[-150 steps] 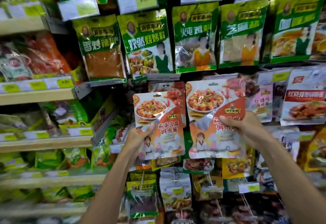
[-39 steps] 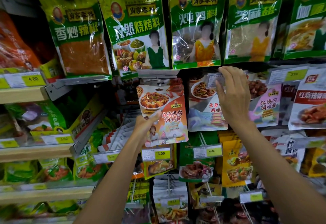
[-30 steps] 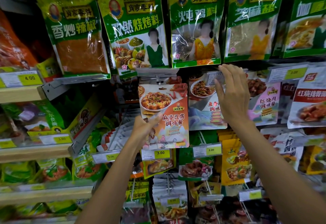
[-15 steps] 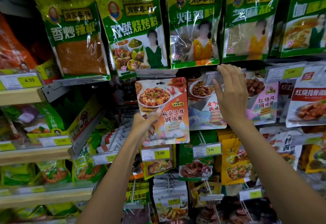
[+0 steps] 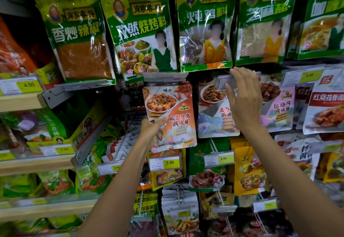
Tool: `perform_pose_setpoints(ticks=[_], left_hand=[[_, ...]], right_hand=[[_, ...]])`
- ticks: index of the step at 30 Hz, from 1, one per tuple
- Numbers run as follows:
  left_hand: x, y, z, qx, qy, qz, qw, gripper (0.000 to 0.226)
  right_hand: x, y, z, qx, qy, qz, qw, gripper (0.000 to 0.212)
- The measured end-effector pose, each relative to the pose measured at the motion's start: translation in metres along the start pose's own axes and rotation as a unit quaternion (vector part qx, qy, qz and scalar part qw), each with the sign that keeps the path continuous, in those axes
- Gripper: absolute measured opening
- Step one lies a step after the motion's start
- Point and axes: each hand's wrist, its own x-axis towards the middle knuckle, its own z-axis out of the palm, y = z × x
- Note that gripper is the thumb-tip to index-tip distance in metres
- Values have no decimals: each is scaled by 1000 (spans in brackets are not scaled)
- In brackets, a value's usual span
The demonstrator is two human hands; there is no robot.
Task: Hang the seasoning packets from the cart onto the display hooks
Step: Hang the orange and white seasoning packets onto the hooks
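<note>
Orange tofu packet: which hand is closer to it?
Left. The left hand pinches the packet at its left edge; the right hand is apart, to its right, at a label holder.
</note>
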Motion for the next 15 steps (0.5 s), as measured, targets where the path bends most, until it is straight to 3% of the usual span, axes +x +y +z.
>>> perform_pose_setpoints(ticks=[4, 11, 15], left_hand=[[13, 0, 7, -10, 18, -24, 1000, 63], [18, 12, 15, -6, 36, -23, 999, 54], [-4, 13, 10, 26, 67, 21, 997, 38]], right_hand=[[0, 2, -1, 6, -6, 3, 1000, 36], [1, 0, -5, -15, -1, -7, 1000, 37], [-9, -4, -16, -6, -15, 4, 1000, 38]])
